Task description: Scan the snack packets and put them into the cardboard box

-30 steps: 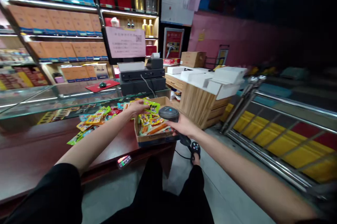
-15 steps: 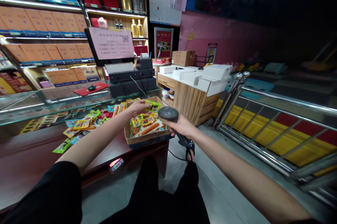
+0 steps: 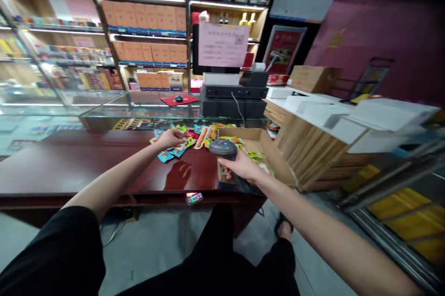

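My right hand (image 3: 243, 166) is wrapped round the grip of a dark grey handheld barcode scanner (image 3: 221, 147), its head showing a small blue light. Behind and under it stands an open cardboard box (image 3: 283, 159) with colourful snack packets inside, partly hidden by the hand and scanner. To the left, my left hand (image 3: 171, 139) hovers over loose snack packets (image 3: 189, 142), fingers loosely bent and apart, with nothing visible in them. Blue packets (image 3: 166, 156) lie just below it, and a long sausage packet (image 3: 202, 138) lies beside the box.
The packets lie on a dark red wooden desk (image 3: 104, 152) before a glass counter. A phone (image 3: 193, 198) rests below the desk's front edge. Behind stand a till (image 3: 229, 106) and a monitor with a pink sheet (image 3: 222, 45). A metal railing (image 3: 382, 235) is at right.
My left hand has moved left, from over the box to the loose packets. The view has swung left. The scanner stays in my right hand, now in front of the box.
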Demonstrator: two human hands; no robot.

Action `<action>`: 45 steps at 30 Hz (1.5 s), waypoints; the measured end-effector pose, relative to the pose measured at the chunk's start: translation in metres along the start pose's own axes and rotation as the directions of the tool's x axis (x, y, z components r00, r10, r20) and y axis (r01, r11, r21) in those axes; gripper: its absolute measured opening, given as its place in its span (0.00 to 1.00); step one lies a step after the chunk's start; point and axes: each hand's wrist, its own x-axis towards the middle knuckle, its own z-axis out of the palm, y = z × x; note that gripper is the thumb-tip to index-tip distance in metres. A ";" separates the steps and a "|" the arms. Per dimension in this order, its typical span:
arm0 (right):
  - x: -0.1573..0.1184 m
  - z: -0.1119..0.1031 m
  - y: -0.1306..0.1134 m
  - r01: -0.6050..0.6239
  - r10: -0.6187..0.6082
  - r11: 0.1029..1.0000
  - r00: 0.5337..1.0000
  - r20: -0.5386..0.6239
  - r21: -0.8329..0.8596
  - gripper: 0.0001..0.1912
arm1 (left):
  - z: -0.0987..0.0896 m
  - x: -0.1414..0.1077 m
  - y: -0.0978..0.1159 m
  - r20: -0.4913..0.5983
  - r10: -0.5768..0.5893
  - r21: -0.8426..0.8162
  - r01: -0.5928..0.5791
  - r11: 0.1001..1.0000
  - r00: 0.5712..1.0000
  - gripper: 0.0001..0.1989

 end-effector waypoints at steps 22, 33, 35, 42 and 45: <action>0.046 0.094 -0.013 0.042 -0.023 0.993 0.984 0.176 -0.109 0.17 | -0.019 -0.019 -0.100 -0.076 0.201 0.345 -0.164 0.924 0.977 0.05; 0.020 0.048 -0.025 0.064 -0.059 0.997 0.992 0.111 -0.046 0.14 | -0.022 -0.018 -0.019 0.081 -0.113 -0.552 0.139 0.822 0.990 0.17; 0.011 0.031 -0.024 0.063 -0.058 0.996 0.995 0.083 -0.059 0.11 | -0.009 -0.015 0.004 0.134 -0.059 -0.619 0.130 0.775 0.989 0.18; -0.037 -0.045 -0.009 0.063 -0.065 0.998 0.986 -0.152 -0.018 0.13 | 0.063 -0.009 0.099 0.321 0.083 -0.662 0.161 0.732 0.944 0.17; -0.063 -0.076 0.002 0.014 -0.007 1.000 0.969 -0.245 0.028 0.16 | 0.098 -0.010 0.139 0.416 0.175 -0.630 0.144 0.764 0.892 0.19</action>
